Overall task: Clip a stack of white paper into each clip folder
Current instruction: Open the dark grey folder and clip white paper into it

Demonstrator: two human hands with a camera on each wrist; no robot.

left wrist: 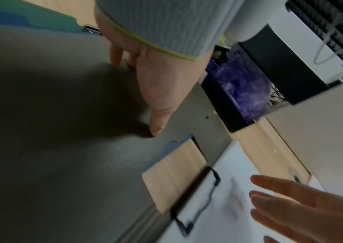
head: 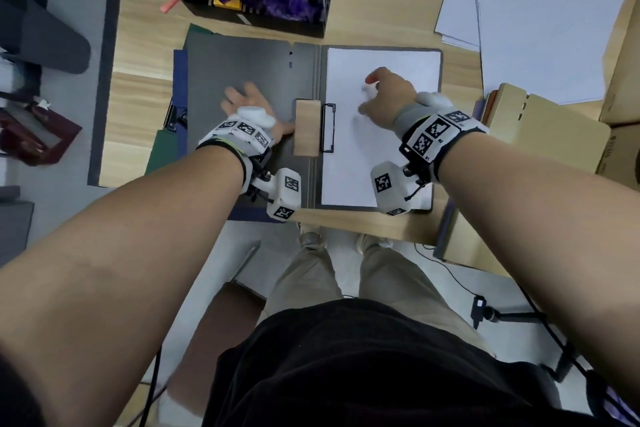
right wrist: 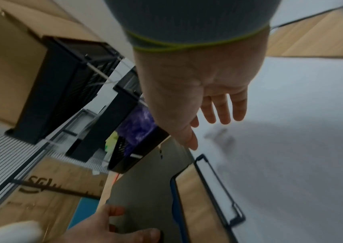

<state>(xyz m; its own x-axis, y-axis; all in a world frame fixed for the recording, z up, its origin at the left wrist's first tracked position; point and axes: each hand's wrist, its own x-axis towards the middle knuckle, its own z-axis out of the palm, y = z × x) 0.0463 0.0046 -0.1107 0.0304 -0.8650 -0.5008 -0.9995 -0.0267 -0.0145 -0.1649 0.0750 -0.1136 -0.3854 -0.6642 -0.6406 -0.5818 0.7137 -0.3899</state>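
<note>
The grey clip folder (head: 242, 80) lies spread open on the desk (head: 138, 97), and a stack of white paper (head: 381, 149) sits on the half under the right hand (head: 388, 97). That hand is over the sheet with fingers loosely extended, gripping nothing; whether the fingertips touch the paper I cannot tell, the picture is blurred there. The left hand (head: 249, 104) lies flat and spread on the bare inside cover, fingers straight, its thumb reaching toward the clip's wood-look plate (head: 306, 126) just beside it. The black wire clamp (head: 328, 128) lies down across the paper's near edge, between the two hands, so I judge this folder's clipping step is at its end or very nearly so: the stack looks caught, and the hands look to be smoothing or checking it. Next up, I'd say, is a check that the sheets are square under the wire, then folding the cover under the left hand over the paper. More loose white sheets (head: 536, 10) wait beyond the right hand, and other folder edges, dark blue and green (head: 162, 149), poke out beneath the left hand's side, so more folders probably remain.
</note>
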